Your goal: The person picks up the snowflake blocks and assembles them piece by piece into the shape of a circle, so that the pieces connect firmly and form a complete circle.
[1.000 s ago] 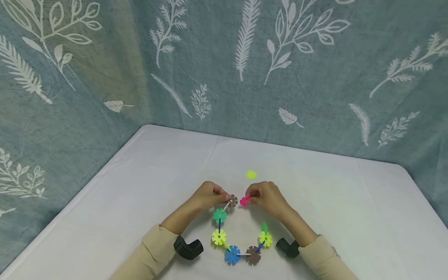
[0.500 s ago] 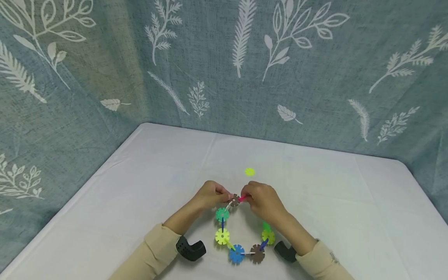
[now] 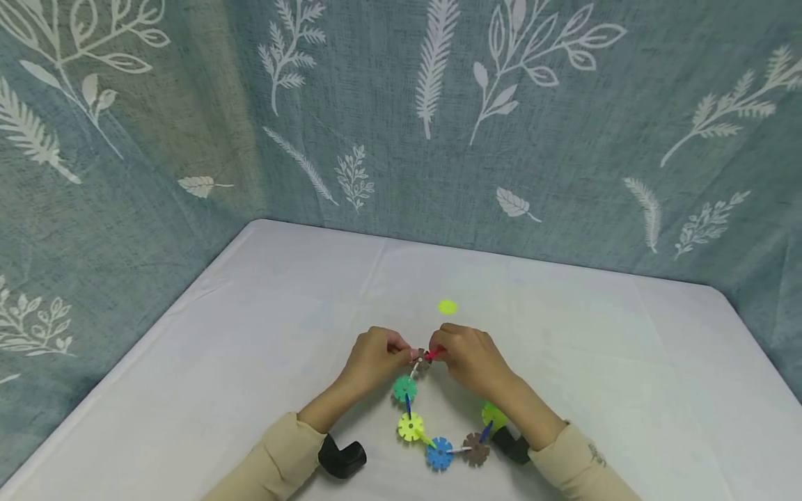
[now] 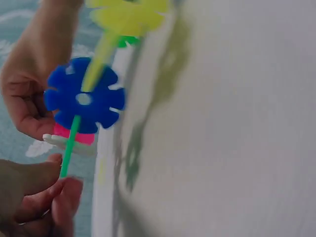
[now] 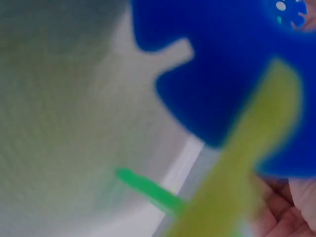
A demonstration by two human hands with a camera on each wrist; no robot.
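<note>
In the head view, my left hand (image 3: pixel 374 358) pinches a brown slotted disc (image 3: pixel 422 364) at one end of a curved chain of interlocking plastic discs. My right hand (image 3: pixel 471 356) pinches a pink disc (image 3: pixel 434 354), which touches the brown disc's edge; how deep it sits cannot be made out. Down the chain come a green disc (image 3: pixel 404 389), a yellow disc (image 3: pixel 410 426), a blue disc (image 3: pixel 440 454) and another brown one, joined by discs standing edge-on. The left wrist view has my left fingers (image 4: pixel 37 197) by a green edge-on disc (image 4: pixel 70 145). A blurred blue disc (image 5: pixel 212 94) fills much of the right wrist view.
A loose yellow disc (image 3: pixel 447 307) lies on the white tablecloth (image 3: pixel 301 292) beyond my hands. Black wrist devices (image 3: pixel 342 458) hang below both forearms. A patterned curtain (image 3: pixel 388 104) stands behind the table.
The pink disc has moved left against the brown disc as my hands came together. The chain's lower part has shifted right, its far end now partly behind my right forearm.
</note>
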